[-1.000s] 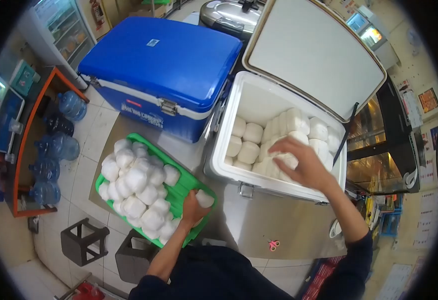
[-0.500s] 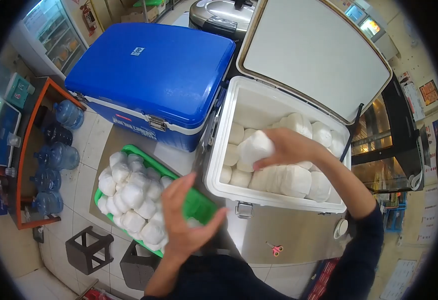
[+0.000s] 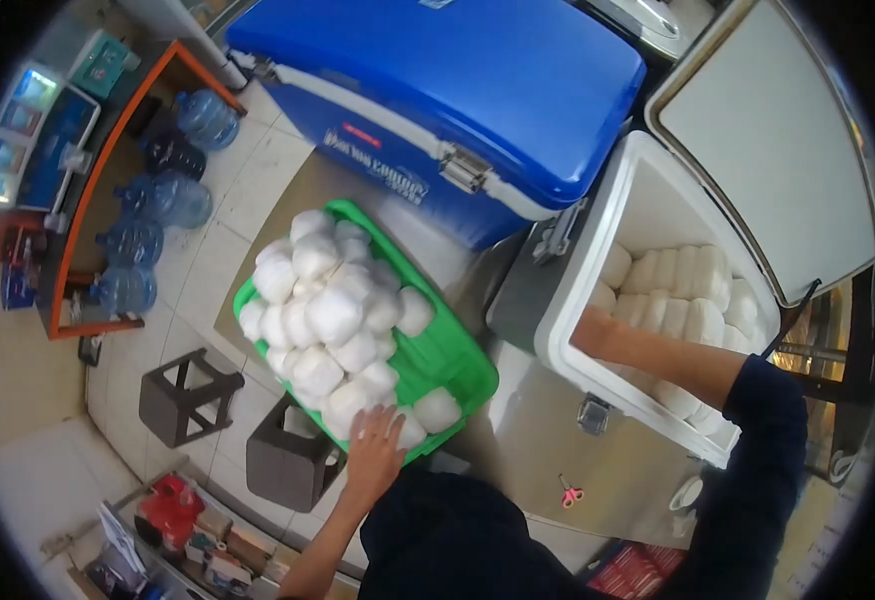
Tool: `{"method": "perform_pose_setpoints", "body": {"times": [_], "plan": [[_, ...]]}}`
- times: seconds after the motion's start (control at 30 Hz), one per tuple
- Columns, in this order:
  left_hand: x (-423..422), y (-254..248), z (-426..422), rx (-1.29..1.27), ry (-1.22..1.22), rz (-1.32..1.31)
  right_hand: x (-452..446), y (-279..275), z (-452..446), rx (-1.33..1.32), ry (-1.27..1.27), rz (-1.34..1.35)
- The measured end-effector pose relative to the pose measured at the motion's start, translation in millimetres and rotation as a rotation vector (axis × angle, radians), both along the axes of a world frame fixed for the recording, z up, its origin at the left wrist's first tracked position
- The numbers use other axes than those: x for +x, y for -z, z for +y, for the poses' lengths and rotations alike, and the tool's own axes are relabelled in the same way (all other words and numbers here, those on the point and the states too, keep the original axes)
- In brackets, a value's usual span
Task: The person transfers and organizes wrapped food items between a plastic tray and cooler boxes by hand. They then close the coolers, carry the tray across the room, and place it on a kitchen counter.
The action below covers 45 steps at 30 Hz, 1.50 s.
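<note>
A green tray (image 3: 478, 385) holds a heap of white rounded bundles (image 3: 333, 315), whose wrapping and contents I cannot make out. At its near edge my left hand (image 3: 378, 445) rests on a white bundle (image 3: 410, 428), fingers stretched out over it. To the right is an opened cooler box (image 3: 555, 345) with a white interior, packed with rows of similar white bundles (image 3: 673, 290). My right hand (image 3: 590, 332) reaches down into its near left corner. The cooler wall hides those fingers, so whether they hold anything is not visible.
A closed blue cooler (image 3: 438, 90) stands behind the tray. Pink-handled scissors (image 3: 571, 492) lie on the metal table (image 3: 528, 440). On the floor to the left are dark stools (image 3: 190, 398); large water bottles (image 3: 173, 200) stand by an orange-edged shelf (image 3: 78, 225).
My right hand, earlier holding a white bundle above the cooler, has gone down inside it. My left hand has moved from the air onto the tray's bundles. The view has turned left.
</note>
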State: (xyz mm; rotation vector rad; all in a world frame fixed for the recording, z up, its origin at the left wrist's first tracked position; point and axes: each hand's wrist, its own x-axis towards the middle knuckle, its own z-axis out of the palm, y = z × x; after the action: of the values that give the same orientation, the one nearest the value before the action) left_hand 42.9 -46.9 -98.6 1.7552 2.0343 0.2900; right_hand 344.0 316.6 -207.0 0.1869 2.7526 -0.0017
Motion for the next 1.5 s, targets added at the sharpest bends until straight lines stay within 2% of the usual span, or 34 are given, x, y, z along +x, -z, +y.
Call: {"method": "perform_pose_setpoints", "body": {"times": [0.03,0.1,0.13,0.2,0.23,0.3,0.33,0.4,0.43,0.5,0.57,0.6,0.67,0.7,0.73,0.77,0.87,0.97,1.03,1.1,1.17,1.23,1.27,1.3,1.37,1.4,1.47,1.5], "plan": [[8.3,12.8,-4.8,-0.014,0.075,0.004,9.9,-0.9,6.7,-0.009,-0.011,-0.008],[28.4,35.9,-8.4,-0.043,0.159,0.001,12.0,-3.1,20.5,-0.244,0.072,-0.171],[40.2,48.7,-0.2,-0.051,0.119,-0.025,-3.3,-31.5,22.8,-0.250,0.072,-0.175],[46.0,76.9,9.7,-0.031,0.093,-0.052,-50.1,-142.8,27.4,-0.498,0.431,-0.323],[48.7,91.6,17.5,-0.081,0.028,-0.090,-56.0,-172.5,25.7,-0.476,0.447,-0.323],[56.1,103.8,31.5,-0.112,-0.016,-0.146,-54.9,-221.9,21.8,-0.449,0.595,0.193],[53.7,106.3,34.5,-0.111,-0.030,-0.201,-50.3,-245.8,17.5,-0.425,0.611,0.193],[51.0,109.8,39.3,-0.093,-0.090,-0.297,-39.6,-290.0,4.4,-0.483,0.748,0.465],[47.3,93.9,47.8,-0.069,-0.070,-0.296,-34.3,-309.9,-3.5,-0.456,0.756,0.479],[37.9,45.3,59.3,-0.025,-0.107,-0.601,-23.0,-342.2,-28.3,-0.641,0.847,0.525],[33.9,-38.3,79.0,0.050,0.019,-0.693,-25.9,-365.3,-60.8,-0.711,0.751,0.529],[33.2,-81.1,90.4,0.145,0.133,-0.742,-33.6,-375.6,-83.9,-0.889,0.822,0.583],[38.1,-154.6,116.7,0.343,0.319,-0.769,-48.6,-395.0,-106.9,-1.067,0.897,0.641],[43.8,-180.6,132.8,0.449,0.392,-0.745,-54.0,-403.5,-111.0,-1.113,0.882,0.465],[51.1,-197.9,148.1,0.522,0.365,-0.748,-54.5,-406.8,-111.5,-1.157,0.861,0.288],[57.2,-207.5,164.2,0.594,0.335,-0.750,-51.3,-404.4,-105.3,-1.158,0.866,0.295],[64.4,-205.9,222.9,0.714,0.462,-0.718,-39.7,-393.2,-60.1,-0.761,0.740,0.532],[63.5,-194.6,264.1,0.682,0.563,-0.600,-29.3,-371.3,-5.5,-0.755,0.808,0.400],[44.8,-199.1,267.1,0.710,0.552,-0.532,-23.8,-334.0,22.9,-0.800,1.017,0.158],[16.4,-205.5,253.9,0.736,0.412,-0.572,-20.1,-279.0,42.7,-0.961,1.150,-0.009],[-11.0,-179.3,228.5,0.750,0.260,-0.578,-31.1,-222.3,45.0,-0.895,1.051,-0.127],[-22.9,-162.3,195.0,0.669,-0.046,-0.581,-43.4,-157.1,37.7,-0.903,0.918,-0.150],[-32.9,-148.0,174.5,0.584,-0.106,-0.519,-43.4,-119.7,31.4,-0.909,0.915,-0.151],[-42.1,-131.7,153.4,0.501,-0.165,-0.458,-43.2,-79.4,24.9,-0.906,0.751,-0.119],[-50.0,-104.4,113.6,0.354,-0.191,-0.423,-41.2,-6.4,23.7,-0.896,0.586,-0.093],[-52.7,-88.4,91.5,0.354,-0.196,-0.428,-37.0,26.1,25.4,-0.878,0.549,-0.180],[-51.8,-59.0,48.7,0.030,-0.228,-0.540,-25.2,43.5,24.9,-0.833,0.459,-0.175],[-46.0,-52.3,33.3,0.033,-0.236,-0.546,-19.7,51.4,24.5,-0.810,0.415,-0.171]]}}
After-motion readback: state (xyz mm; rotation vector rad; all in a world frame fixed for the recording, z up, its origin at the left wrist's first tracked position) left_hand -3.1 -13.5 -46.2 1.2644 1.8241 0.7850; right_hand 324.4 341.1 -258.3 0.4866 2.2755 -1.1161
